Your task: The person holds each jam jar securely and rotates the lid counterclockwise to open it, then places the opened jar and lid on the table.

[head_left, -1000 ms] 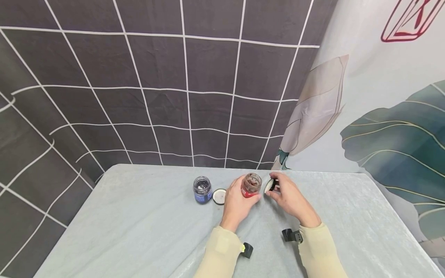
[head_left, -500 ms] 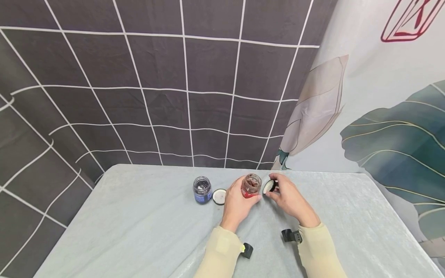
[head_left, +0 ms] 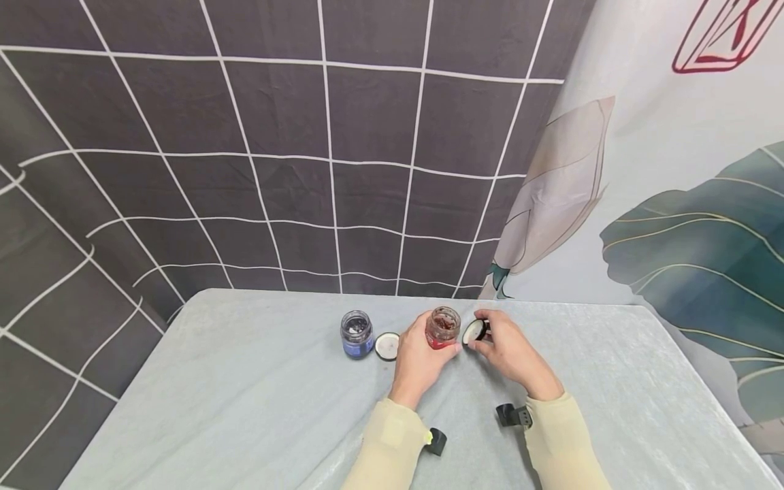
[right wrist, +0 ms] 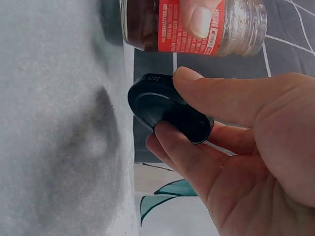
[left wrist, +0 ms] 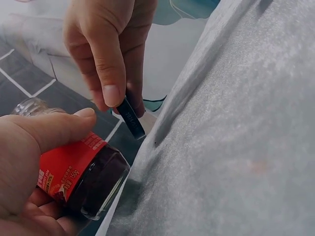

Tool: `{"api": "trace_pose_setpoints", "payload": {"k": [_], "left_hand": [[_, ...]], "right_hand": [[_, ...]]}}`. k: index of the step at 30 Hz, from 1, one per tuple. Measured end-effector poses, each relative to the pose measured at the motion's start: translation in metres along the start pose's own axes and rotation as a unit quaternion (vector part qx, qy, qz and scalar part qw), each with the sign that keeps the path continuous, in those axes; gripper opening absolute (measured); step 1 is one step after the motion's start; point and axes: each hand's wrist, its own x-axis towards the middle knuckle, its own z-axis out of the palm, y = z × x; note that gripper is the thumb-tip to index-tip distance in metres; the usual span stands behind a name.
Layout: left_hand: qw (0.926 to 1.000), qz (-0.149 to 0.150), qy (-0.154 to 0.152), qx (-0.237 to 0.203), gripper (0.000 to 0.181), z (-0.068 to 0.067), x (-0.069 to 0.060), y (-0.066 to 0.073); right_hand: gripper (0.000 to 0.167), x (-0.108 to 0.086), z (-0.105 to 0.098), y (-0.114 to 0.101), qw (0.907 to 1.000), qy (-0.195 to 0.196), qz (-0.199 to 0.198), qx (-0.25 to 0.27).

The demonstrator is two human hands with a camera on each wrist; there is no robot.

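Observation:
My left hand (head_left: 418,367) grips an uncovered jam jar (head_left: 442,328) with a red label, fingers and thumb around its side. Dark red jam shows in its lower part in the right wrist view. Whether the jar's base touches the table cannot be told. Just right of it, my right hand (head_left: 513,348) pinches a black lid (right wrist: 152,101) by the rim between thumb and fingers. The lid is tilted, its white inner face toward the jar in the head view, and is apart from the jar.
An uncovered blue-labelled jar (head_left: 357,335) with dark contents stands left of my left hand. Beside it a second lid (head_left: 386,346) lies white side up. A pale cloth covers the table (head_left: 257,388), whose back edge meets a dark gridded curtain (head_left: 275,122).
The lid in my right hand has shifted slightly left, toward the jar, and shows more of its white inside. My left hand and the red-labelled jar have hardly moved.

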Motion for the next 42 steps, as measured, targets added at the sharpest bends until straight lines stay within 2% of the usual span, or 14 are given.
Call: {"api": "trace_pose_setpoints", "payload": {"k": [8, 23, 33, 42], "left_hand": [[0.9998, -0.018, -0.009, 0.005, 0.066, 0.0015, 0.0, -0.0004], [0.9992, -0.033, -0.017, 0.015, 0.069, 0.0024, -0.0002, 0.0], [0.9991, -0.035, -0.018, 0.018, 0.069, 0.0024, -0.0008, -0.0012], [0.9991, -0.037, -0.013, 0.014, 0.07, 0.003, -0.0008, -0.0019]], "right_hand": [[0.05, -0.0003, 0.0013, 0.0016, 1.0, -0.007, 0.0, -0.004], [0.052, -0.0018, 0.0048, 0.0021, 0.9997, -0.017, -0.002, -0.016], [0.052, -0.0023, 0.0051, 0.0055, 0.9997, -0.018, 0.0, -0.016], [0.05, -0.0022, 0.0023, 0.0082, 0.9988, -0.039, 0.014, -0.025]]}}
